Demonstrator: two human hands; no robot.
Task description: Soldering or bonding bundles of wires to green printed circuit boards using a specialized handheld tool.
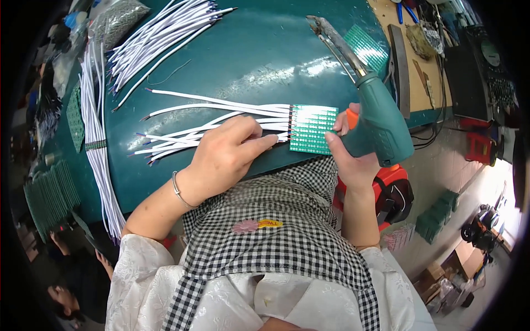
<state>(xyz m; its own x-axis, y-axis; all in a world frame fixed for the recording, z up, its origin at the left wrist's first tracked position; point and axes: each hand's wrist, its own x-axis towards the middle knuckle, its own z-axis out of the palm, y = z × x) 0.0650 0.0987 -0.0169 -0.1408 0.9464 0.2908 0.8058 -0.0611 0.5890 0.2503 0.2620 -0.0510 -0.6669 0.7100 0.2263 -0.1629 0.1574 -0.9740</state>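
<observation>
A green circuit board [313, 129] lies near the front edge of the table, with several white cables [221, 108] running left from its left edge. My left hand [226, 150] is closed in a pinch on the end of a white cable at the board's lower left. My right hand [359, 165] wraps round a green soldering gun [383, 113] with an orange trigger; its thumb tip touches the board's right edge. The gun's metal tip [314, 23] points up and left, away from the board. Part of the right hand is hidden behind the gun's handle.
A pile of white cables [160, 44] lies at the back left, with a tied bundle [96, 146] at the left edge. Another green board [367, 48] lies beyond the gun. Pliers [407, 11] lie at the back right. Another person [72, 292] is at lower left.
</observation>
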